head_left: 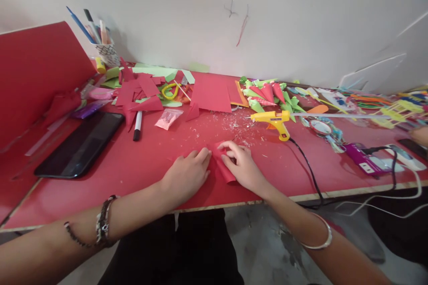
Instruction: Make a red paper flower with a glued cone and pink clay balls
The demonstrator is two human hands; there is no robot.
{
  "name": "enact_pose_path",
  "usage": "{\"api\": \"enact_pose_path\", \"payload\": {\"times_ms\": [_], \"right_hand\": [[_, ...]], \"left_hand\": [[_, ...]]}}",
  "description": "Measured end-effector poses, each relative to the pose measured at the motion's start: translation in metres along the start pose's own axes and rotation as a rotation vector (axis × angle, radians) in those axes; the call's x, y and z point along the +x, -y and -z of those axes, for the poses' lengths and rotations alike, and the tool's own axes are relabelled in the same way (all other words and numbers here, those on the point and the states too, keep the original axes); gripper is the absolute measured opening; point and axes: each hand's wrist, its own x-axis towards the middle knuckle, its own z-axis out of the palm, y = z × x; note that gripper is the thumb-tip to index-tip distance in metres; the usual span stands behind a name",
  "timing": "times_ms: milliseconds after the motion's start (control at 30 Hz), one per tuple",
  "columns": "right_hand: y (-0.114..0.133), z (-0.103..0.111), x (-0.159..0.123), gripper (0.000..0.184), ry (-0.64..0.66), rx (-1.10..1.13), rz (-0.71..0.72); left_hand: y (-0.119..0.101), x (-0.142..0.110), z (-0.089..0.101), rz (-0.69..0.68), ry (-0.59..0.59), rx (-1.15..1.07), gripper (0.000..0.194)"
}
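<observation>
At the table's front edge, a piece of red paper (224,170) lies between my hands, its right part curled up into a roll. My right hand (243,165) is closed on the curled part, thumb and index finger bent against it. From the left, my left hand (187,174) rests low with its fingers together and bent, fingertips pressed at the paper's left side. Red paper on a red tabletop makes that sheet's outline hard to make out. A yellow glue gun (272,122) lies beyond my right hand, a glue stick in its back.
A black phone (82,144), a marker (137,125) and a small plastic packet (168,118) lie left. Red paper scraps (143,87) and several paper cones (267,93) line the back. A purple power strip (366,160) with cables sits right, near another person's hand (419,136).
</observation>
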Motion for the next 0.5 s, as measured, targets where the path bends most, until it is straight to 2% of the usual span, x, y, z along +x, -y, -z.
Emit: {"api": "enact_pose_path", "payload": {"times_ms": [133, 267, 400, 500], "right_hand": [[-0.003, 0.002, -0.004, 0.016, -0.029, -0.070, -0.011], [-0.005, 0.004, -0.006, 0.015, -0.051, -0.054, -0.034], [-0.002, 0.007, -0.010, 0.028, -0.001, -0.006, -0.080], [-0.001, 0.007, -0.016, 0.029, 0.033, -0.035, -0.076]], "left_hand": [[-0.002, -0.003, 0.004, 0.014, 0.027, -0.022, 0.042], [-0.009, -0.009, 0.011, -0.038, 0.099, -0.041, 0.052], [-0.012, -0.012, 0.011, -0.042, 0.130, -0.026, 0.063], [-0.012, -0.013, 0.008, -0.050, 0.111, -0.019, 0.069]]}}
